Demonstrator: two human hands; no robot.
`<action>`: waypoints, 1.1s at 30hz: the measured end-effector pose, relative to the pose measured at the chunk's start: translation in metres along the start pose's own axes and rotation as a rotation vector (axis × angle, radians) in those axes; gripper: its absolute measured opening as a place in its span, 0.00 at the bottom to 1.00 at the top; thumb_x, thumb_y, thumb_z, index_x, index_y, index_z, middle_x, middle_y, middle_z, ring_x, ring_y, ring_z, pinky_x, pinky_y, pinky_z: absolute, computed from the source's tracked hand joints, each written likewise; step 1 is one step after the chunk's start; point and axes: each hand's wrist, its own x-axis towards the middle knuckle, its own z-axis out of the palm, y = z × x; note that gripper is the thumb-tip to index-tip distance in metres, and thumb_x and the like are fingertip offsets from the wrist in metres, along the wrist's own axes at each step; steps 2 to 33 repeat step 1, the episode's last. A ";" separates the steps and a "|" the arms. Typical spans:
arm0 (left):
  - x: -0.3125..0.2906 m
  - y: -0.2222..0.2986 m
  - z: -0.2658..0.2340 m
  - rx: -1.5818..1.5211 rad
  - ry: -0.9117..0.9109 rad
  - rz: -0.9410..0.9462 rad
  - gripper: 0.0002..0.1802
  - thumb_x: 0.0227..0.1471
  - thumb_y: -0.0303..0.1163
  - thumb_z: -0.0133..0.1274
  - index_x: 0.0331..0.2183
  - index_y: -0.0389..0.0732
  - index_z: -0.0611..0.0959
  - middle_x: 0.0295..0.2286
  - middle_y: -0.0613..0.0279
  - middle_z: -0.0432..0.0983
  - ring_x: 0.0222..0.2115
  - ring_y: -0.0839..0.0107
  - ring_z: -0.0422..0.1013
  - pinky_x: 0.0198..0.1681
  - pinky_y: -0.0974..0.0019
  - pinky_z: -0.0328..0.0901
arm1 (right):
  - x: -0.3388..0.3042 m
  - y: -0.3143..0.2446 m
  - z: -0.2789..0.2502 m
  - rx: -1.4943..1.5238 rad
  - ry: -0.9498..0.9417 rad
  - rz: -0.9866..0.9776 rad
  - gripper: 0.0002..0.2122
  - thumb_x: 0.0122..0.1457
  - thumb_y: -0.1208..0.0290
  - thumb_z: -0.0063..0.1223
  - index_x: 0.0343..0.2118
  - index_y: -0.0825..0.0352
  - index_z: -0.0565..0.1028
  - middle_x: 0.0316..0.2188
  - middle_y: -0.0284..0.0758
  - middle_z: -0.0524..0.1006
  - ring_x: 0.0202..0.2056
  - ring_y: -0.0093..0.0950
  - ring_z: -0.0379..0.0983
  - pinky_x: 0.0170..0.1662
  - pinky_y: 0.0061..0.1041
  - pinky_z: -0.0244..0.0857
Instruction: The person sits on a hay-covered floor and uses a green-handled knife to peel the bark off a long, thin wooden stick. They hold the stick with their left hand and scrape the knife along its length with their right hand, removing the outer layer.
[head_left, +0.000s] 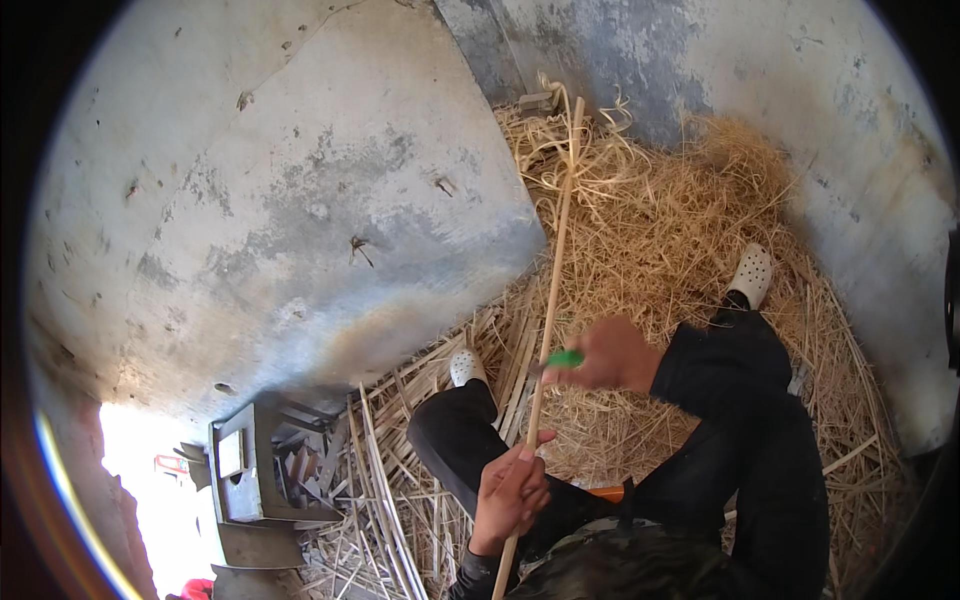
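A long, pale, thin stick (pixel 553 290), which looks like wood or split bamboo, slants from the lower middle up toward the far wall. My left hand (pixel 510 497) is closed around its lower part, with the thumb lying along it. Further up, my right hand (pixel 615 355) is closed on a green-handled tool (pixel 567 358), smeared by motion. The dark tip of this tool meets the stick or lies right beside it; its exact shape is too blurred to tell. Curled pale shavings (pixel 597 178) cluster around the stick's far end.
Fine straw-coloured shavings (pixel 660 240) heap up between my legs and the far wall (pixel 640 60). Loose strips (pixel 385 490) cover the floor on the left, beside a worn wooden stool-like frame (pixel 250 470). A large mottled grey wall (pixel 300 200) closes off the left side. My white clogs (pixel 752 275) rest among the shavings.
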 end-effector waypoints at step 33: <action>0.000 0.002 -0.003 -0.016 0.008 -0.013 0.23 0.65 0.37 0.38 0.55 0.33 0.66 0.15 0.73 0.52 0.10 0.84 0.48 0.15 0.78 0.48 | 0.001 0.002 -0.001 -0.004 0.002 0.000 0.41 0.51 0.24 0.29 0.07 0.63 0.69 0.03 0.31 0.58 0.07 0.27 0.60 0.13 0.33 0.53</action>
